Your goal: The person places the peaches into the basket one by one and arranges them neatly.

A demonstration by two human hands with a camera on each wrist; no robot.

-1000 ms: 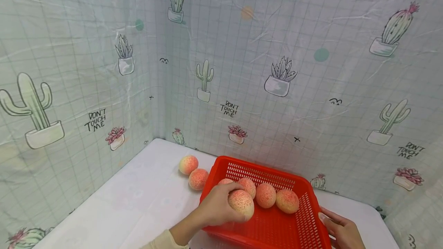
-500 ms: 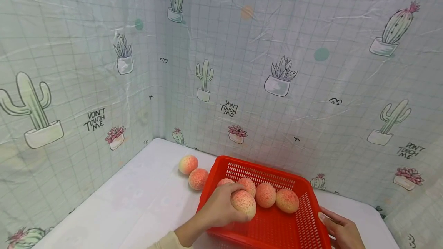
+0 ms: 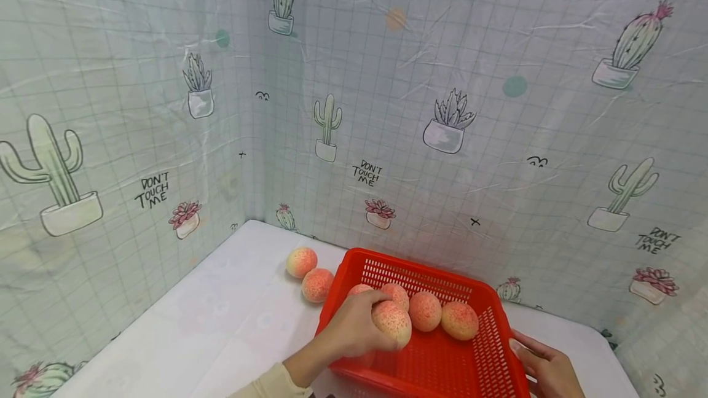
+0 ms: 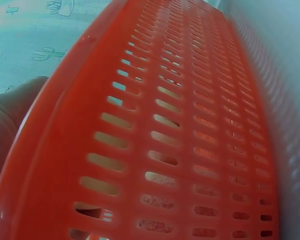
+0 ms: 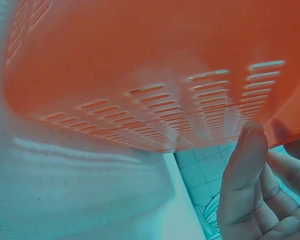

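In the head view my left hand (image 3: 356,327) grips a pink-and-cream peach (image 3: 391,324), fingers over its top and thumb below. It hovers over the left part of a red slotted plastic basket (image 3: 420,379). Several more peaches (image 3: 425,311) lie in a row along the basket's far side, one of them partly behind the left hand. My right hand (image 3: 547,367) holds the basket's right rim. In the right wrist view its thumb (image 5: 245,175) lies close to the outer wall. The left wrist view is mostly filled by the slotted basket wall (image 4: 185,120).
Outside the basket's left far corner, two peaches (image 3: 301,262) sit side by side on the white table (image 3: 221,324). A plastic sheet (image 3: 354,109) printed with cacti hangs behind and to the left.
My left hand has shifted slightly to the right with the peach, whose pink side has turned more into view. The right hand, basket and other peaches have stayed put.
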